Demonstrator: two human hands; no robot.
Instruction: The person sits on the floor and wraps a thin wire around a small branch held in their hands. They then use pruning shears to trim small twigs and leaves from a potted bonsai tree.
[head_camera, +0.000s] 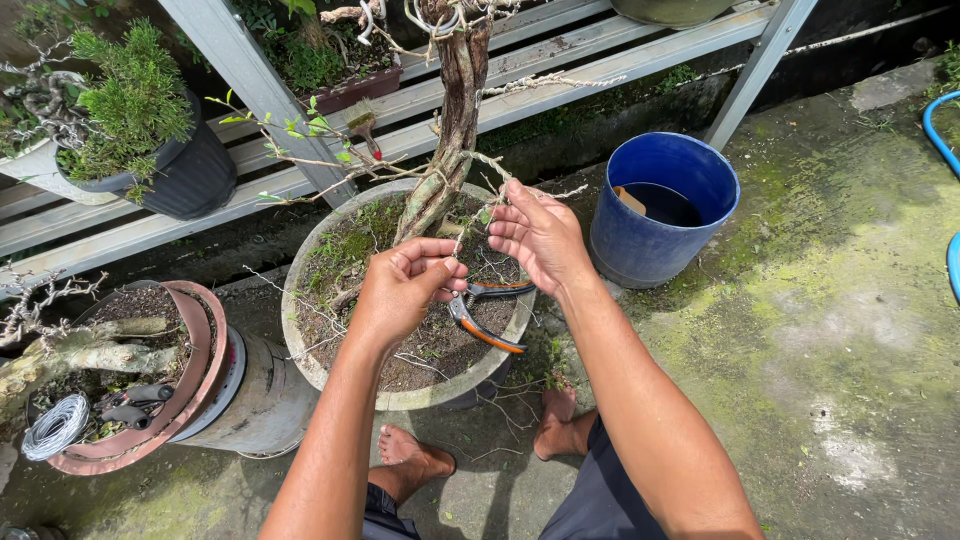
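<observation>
Hands meet over a round grey pot (310, 300) that stands on the mossy concrete floor (830, 330), with the person's bare feet just in front of it. In the pot grows a small tree with a twisted trunk (455, 120) that rises from dark soil, and thin bare twigs spread out low from it. The left hand (400, 290) is curled, with thumb and fingertips pinched together on a thin twig (462, 232) just above the soil. The right hand (538, 235) is raised beside it, its fingers bent and pinching the same thin twig a little higher up, near the trunk. On the soil just below the two hands lie pruning shears (485, 315) with orange and black handles, held by neither hand.

To the right of the pot stands a blue bucket (665, 205) with dark water in it. To the left is a reddish-brown pot (195, 350) with a thick pale stump, a coil of wire (55, 428) and a dark hand tool (130, 405) lying on its soil. Behind, on a grey metal rack (250, 90), a black pot (190, 170) holds a bushy green plant (130, 100)
</observation>
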